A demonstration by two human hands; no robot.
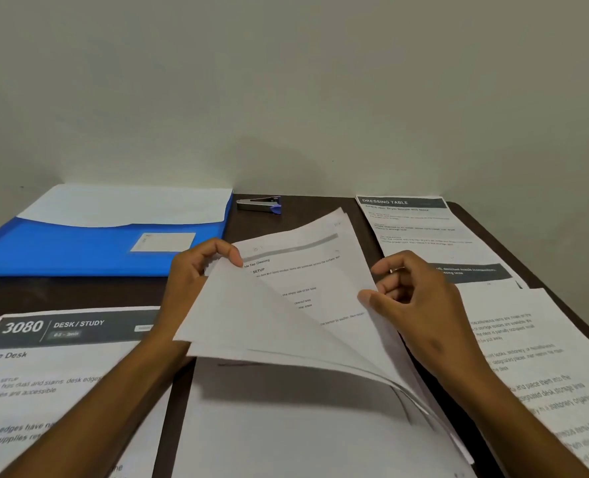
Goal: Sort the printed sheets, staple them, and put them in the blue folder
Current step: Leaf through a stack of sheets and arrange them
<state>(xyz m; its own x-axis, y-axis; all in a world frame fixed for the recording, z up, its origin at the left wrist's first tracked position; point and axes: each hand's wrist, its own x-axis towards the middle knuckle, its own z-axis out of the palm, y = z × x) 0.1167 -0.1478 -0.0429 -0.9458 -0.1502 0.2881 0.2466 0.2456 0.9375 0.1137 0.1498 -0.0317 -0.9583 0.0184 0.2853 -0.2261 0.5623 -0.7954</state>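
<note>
A stack of printed sheets (pixel 286 312) is lifted off the table in the middle, its top pages fanned apart. My left hand (pixel 196 274) pinches the upper left corner of the raised pages. My right hand (pixel 420 305) holds the stack's right edge with thumb and curled fingers. The blue folder (pixel 79 250) lies at the back left, with white paper showing under its flap. A small silver and blue stapler (pixel 260 203) rests near the wall behind the stack.
A "Desk / Study" sheet (pixel 62 370) lies at the front left. A "Dressing Table" sheet (pixel 414 225) lies at the back right, with more printed sheets (pixel 541 367) in front of it. A blank page (pixel 286 426) lies under the raised stack. The dark table (pixel 62 294) meets a plain wall.
</note>
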